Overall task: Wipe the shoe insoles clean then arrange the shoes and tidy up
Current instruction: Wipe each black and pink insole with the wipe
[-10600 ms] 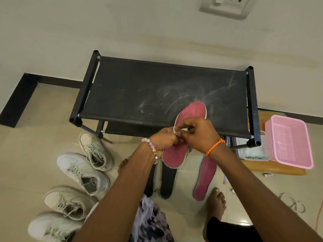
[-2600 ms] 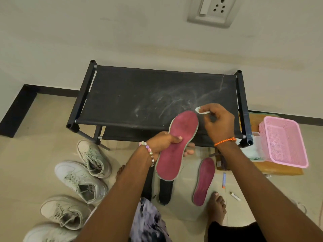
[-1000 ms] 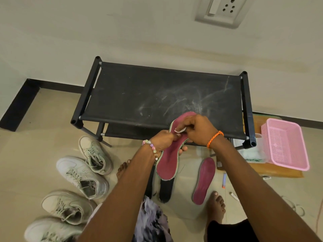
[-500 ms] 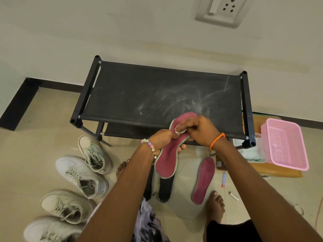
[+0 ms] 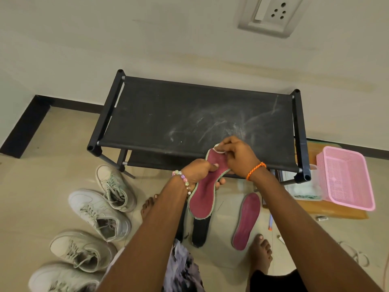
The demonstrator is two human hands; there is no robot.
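Beige floor tiles (image 5: 52, 175) under everything, off-white wall (image 5: 147, 39) beyond, with a white socket plate (image 5: 271, 14) high up and cut off by the top edge. Just past both hands, a black fabric-topped shoe rack (image 5: 168, 114), dusty with pale streaks. Left hand (image 5: 199, 171) curled round the middle of a maroon foam insole with a pale green rim (image 5: 203, 197), thumb on its top face, fingers underneath. Right hand (image 5: 237, 157) pinching a small white wipe (image 5: 219, 149) against the insole's far tip; most of the wipe hidden by the fingers. Below the right wrist, a second maroon insole (image 5: 245, 222) flat on the floor. Beneath the held insole, a black insole (image 5: 200, 230), half covered. Left of the left arm, four pale grey lace-up sneakers (image 5: 99, 216), the nearest cropped at the bottom edge. Right of the right hand, a pink plastic mesh basket (image 5: 347, 178) on a wooden board (image 5: 315, 209), a clear tub beside it hard to make out.
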